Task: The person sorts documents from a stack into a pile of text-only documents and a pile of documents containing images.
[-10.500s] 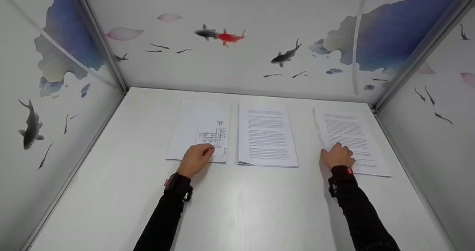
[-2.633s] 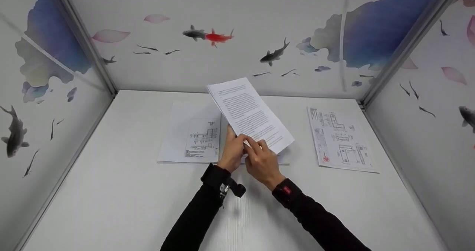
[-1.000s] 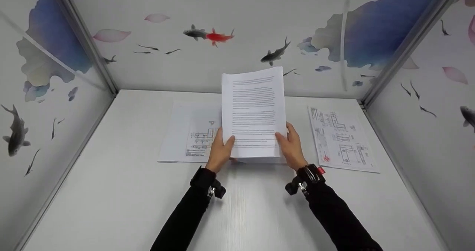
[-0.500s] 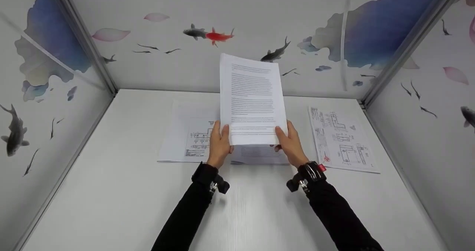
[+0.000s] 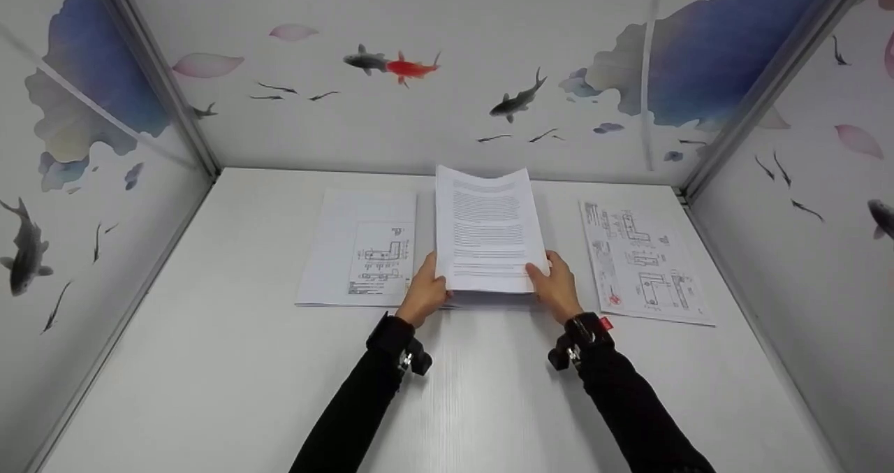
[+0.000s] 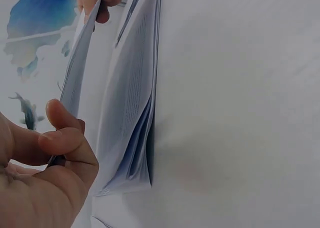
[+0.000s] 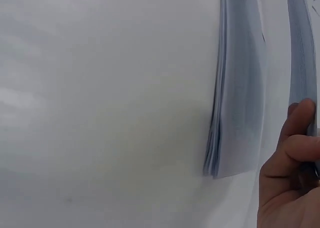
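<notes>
A stack of printed paper sheets point(image 5: 489, 235) is held between my two hands, raised over another paper stack on the table. Its far edge bows downward in the middle. My left hand point(image 5: 424, 293) grips the near left edge, with the thumb and curled fingers on the sheets in the left wrist view. At the near right edge my right hand point(image 5: 555, 288) pinches the sheets, thumb on top. Below, the lower paper stack point(image 6: 132, 103) lies on the table, its pages fanned apart at one corner; from the head it is mostly hidden.
To the left lies a paper stack with a line drawing point(image 5: 363, 249) on its top sheet. Another drawing-topped stack point(image 5: 642, 263), with a red mark, lies to the right. Decorated wall panels point(image 5: 447, 124) close off the white table point(image 5: 461, 403) at the back and both sides.
Over the last half second, both hands have lowered the held sheets toward the table. Earlier, the right-hand stack showed text on top; now a drawing shows there.
</notes>
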`<act>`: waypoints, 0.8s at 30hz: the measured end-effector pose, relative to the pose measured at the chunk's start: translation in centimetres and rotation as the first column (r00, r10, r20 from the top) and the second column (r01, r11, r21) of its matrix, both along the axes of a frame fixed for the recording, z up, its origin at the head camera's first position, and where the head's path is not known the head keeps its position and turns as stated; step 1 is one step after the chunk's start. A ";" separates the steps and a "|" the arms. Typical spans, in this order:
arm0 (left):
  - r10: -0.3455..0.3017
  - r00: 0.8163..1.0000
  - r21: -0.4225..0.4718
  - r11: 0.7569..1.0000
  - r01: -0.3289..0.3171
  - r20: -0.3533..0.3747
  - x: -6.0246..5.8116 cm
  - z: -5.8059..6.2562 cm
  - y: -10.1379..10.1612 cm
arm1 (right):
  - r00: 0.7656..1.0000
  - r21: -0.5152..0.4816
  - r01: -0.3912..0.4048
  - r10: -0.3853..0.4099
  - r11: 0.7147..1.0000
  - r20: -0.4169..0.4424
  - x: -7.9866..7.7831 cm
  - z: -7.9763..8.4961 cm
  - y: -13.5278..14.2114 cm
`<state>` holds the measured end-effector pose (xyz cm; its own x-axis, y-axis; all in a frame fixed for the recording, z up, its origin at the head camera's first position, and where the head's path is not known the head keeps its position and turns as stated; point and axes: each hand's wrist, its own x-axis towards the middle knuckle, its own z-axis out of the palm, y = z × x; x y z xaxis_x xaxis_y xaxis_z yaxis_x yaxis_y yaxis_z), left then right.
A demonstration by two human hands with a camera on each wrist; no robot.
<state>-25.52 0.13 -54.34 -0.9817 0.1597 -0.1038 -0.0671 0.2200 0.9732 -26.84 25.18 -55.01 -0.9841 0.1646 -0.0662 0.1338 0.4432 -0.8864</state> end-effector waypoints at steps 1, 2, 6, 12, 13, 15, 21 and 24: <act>0.007 1.000 -0.029 1.000 -0.007 -0.005 0.0 -0.2 0.1 | 1.000 0.023 -0.005 0.005 1.000 -0.004 0.0 -0.2 0.1; 0.014 1.000 -0.062 0.998 -0.014 -0.011 -0.1 -0.4 0.1 | 1.000 0.049 -0.011 0.012 0.999 -0.006 0.0 -0.4 0.1; 0.003 0.999 -0.208 0.978 -0.014 -0.050 -0.1 -0.9 -0.1 | 0.999 0.114 -0.034 0.035 0.993 -0.008 0.2 -0.8 0.2; -0.016 0.996 -0.376 0.927 -0.019 -0.088 -0.1 -1.1 -0.7 | 1.000 0.298 0.014 -0.019 0.955 0.017 0.6 -1.1 0.7; -0.013 0.997 -0.390 0.920 -0.020 -0.082 -0.1 -1.0 -0.8 | 0.999 0.322 0.017 -0.028 0.946 0.027 0.7 -1.1 0.7; -0.009 0.999 -0.407 0.913 -0.013 -0.053 0.1 -1.0 -0.9 | 0.999 0.353 0.019 -0.036 0.936 0.040 0.7 -1.1 0.9; -0.016 0.999 -0.510 0.860 -0.009 -0.046 0.7 -0.9 -1.0 | 0.998 0.394 -0.001 -0.023 0.919 0.056 0.8 -1.1 1.0; -0.022 0.995 -0.586 0.810 -0.039 -0.097 1.0 -1.0 -0.9 | 0.998 0.406 -0.012 -0.015 0.914 0.062 0.8 -1.1 1.0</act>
<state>-24.56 -0.76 -55.32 -0.9925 0.0904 -0.0818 0.0139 0.7505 0.6608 -26.06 26.13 -56.11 -0.9800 0.1916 -0.0545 0.1837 0.7632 -0.6195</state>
